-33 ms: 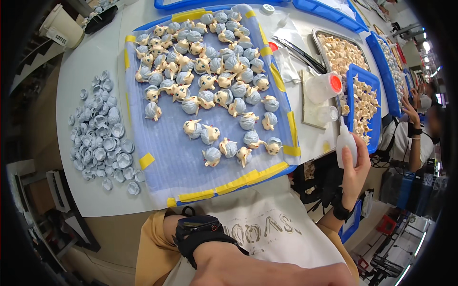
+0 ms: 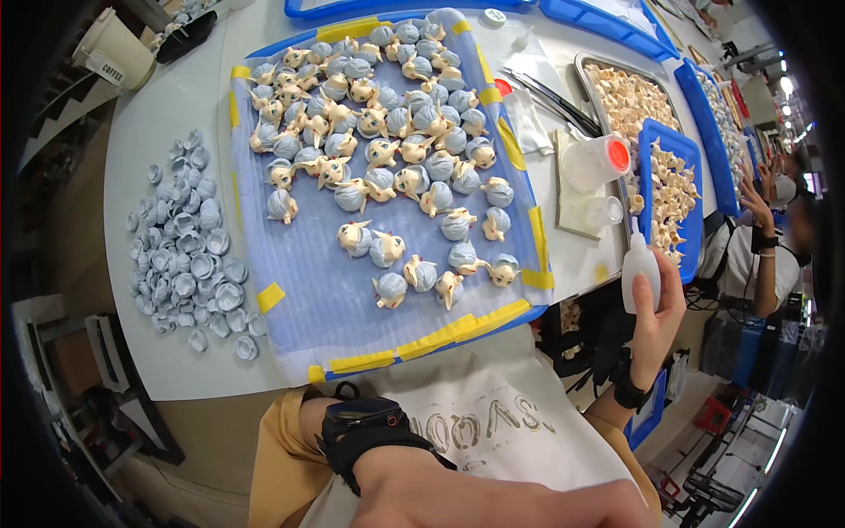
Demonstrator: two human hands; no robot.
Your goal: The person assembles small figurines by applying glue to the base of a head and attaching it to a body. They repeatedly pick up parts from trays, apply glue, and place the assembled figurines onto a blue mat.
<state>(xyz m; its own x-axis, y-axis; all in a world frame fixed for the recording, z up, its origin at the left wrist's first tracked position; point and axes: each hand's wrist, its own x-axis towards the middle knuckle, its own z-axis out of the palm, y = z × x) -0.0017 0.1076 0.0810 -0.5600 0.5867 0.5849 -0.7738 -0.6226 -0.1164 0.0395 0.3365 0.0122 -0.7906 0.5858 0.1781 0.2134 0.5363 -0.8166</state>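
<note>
My right hand (image 2: 656,308) is closed around a white squeeze bottle (image 2: 638,260), held upright with its thin nozzle pointing up. The nozzle tip is close to a small beige part (image 2: 635,204) at the near corner of a blue tray (image 2: 647,167) of beige pieces. Low in the picture, close to the camera, lies my left hand (image 2: 493,493), with a black watch and wristband behind it. Its fingers are out of sight, so any hold is hidden. Doll heads (image 2: 382,151) with pale blue hair cover much of a cloth-lined tray (image 2: 308,290) in front of me.
Loose blue-grey hair shells (image 2: 185,255) are heaped on the left of the table. To the right stand a clear jar with a red lid (image 2: 594,163), a smaller clear cup (image 2: 603,211), tweezers (image 2: 559,101) and a metal tray (image 2: 583,70). A co-worker's hand (image 2: 757,207) shows far right.
My right hand and the squeeze bottle have shifted very slightly toward me and to the right. My left hand and the doll heads look the same.
</note>
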